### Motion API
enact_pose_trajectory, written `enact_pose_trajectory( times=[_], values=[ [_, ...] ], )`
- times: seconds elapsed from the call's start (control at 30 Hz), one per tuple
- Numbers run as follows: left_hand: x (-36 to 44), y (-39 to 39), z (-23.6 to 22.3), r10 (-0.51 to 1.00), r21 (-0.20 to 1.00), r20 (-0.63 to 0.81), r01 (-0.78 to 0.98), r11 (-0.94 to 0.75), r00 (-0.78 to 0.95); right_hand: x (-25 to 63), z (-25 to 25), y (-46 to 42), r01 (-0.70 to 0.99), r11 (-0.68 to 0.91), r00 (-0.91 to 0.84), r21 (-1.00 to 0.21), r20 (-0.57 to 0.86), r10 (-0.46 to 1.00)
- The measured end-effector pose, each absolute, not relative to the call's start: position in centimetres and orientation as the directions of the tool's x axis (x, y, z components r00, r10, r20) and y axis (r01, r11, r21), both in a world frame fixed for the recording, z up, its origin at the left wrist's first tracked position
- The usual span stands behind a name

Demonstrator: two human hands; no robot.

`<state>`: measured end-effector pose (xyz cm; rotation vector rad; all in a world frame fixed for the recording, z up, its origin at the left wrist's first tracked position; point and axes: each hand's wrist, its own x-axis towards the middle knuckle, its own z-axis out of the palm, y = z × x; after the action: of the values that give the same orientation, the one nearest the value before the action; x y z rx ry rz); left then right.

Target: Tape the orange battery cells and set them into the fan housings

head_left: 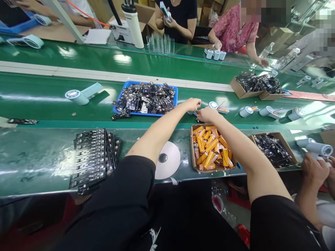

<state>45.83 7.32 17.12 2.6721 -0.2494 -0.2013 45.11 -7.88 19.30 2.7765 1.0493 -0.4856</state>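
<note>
Both my arms reach forward over the green conveyor belt (pixel 52 101). My left hand (pixel 193 104) and my right hand (pixel 206 114) meet just beyond a cardboard box of orange batteries (pixel 210 148). Their fingers are pinched together on a small part with thin wires that I cannot make out clearly. A pale cylindrical fan head with an orange battery (pixel 218 107) lies on the belt right beside my hands.
A blue tray of dark circuit boards (pixel 145 97) sits left of my hands. Stacked board panels (pixel 94 158) and a white tape roll (pixel 167 160) lie on the near shelf. More fan parts (pixel 267 111) and boxes of boards (pixel 273 148) are to the right. Other people work across the belt and at right.
</note>
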Motion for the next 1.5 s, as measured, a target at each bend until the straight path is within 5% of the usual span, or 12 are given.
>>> enact_pose_trajectory(
  times=[0.1, 0.2, 0.3, 0.47, 0.57, 0.67, 0.77, 0.97, 1.13, 1.27, 1.37, 1.5],
  values=[
    [42.1, 6.9, 18.9, -0.149, 0.423, -0.018, -0.128, -0.897, 0.989, 43.4, 22.1, -10.0, 0.681, -0.732, 0.695, -0.004, -0.309, 0.649],
    [33.2, 8.5, 19.6, -0.291, 0.370, 0.105, -0.309, -0.876, 0.951, 37.8, 23.9, -16.3, 0.715, -0.679, 0.683, -0.169, -0.039, 0.729],
    [20.6, 11.6, 18.1, -0.514, 0.296, -0.008, -0.489, -0.820, 0.858, 29.4, 23.4, -23.7, 0.724, -0.531, 0.649, -0.440, 0.176, 0.740],
    [6.2, 14.4, 14.0, -0.357, 0.109, -0.113, -0.345, -0.932, 0.927, 18.8, 20.0, -27.8, 0.639, -0.313, 0.663, -0.702, 0.298, 0.687],
    [5.3, 13.5, 13.7, -0.334, 0.168, 0.111, -0.348, -0.922, 0.936, 16.9, 18.8, -24.5, 0.489, -0.238, 0.712, -0.839, 0.226, 0.665],
    [6.9, 11.7, 15.2, -0.203, 0.193, 0.472, -0.326, -0.926, 0.858, 16.2, 18.4, -19.6, 0.225, -0.249, 0.696, -0.942, -0.024, 0.718],
    [7.9, 10.8, 16.6, -0.088, 0.229, 0.636, -0.296, -0.927, 0.767, 15.1, 18.1, -15.9, 0.163, -0.293, 0.522, -0.942, -0.169, 0.836],
    [6.0, 12.6, 16.0, 0.241, 0.545, 0.496, -0.083, -0.834, 0.834, 16.5, 18.2, -16.5, 0.612, -0.350, 0.241, -0.709, -0.254, 0.937],
    [5.7, 11.0, 14.8, 0.177, 0.479, 0.487, -0.092, -0.873, 0.855, 23.1, 19.8, -17.2, 0.652, -0.608, 0.706, -0.453, 0.070, 0.705],
    [6.8, 8.8, 14.3, 0.006, 0.414, 0.494, -0.229, -0.881, 0.869, 26.6, 20.3, -15.8, 0.631, -0.751, 0.760, -0.193, -0.036, 0.648],
    [7.0, 8.4, 14.1, -0.049, 0.414, 0.441, -0.252, -0.875, 0.896, 27.6, 20.0, -15.8, 0.589, -0.773, 0.774, -0.238, -0.111, 0.624],
    [6.6, 8.7, 14.0, -0.062, 0.401, 0.381, -0.225, -0.888, 0.923, 27.9, 19.4, -17.3, 0.371, -0.667, 0.875, -0.646, 0.002, 0.485]
  ],
)
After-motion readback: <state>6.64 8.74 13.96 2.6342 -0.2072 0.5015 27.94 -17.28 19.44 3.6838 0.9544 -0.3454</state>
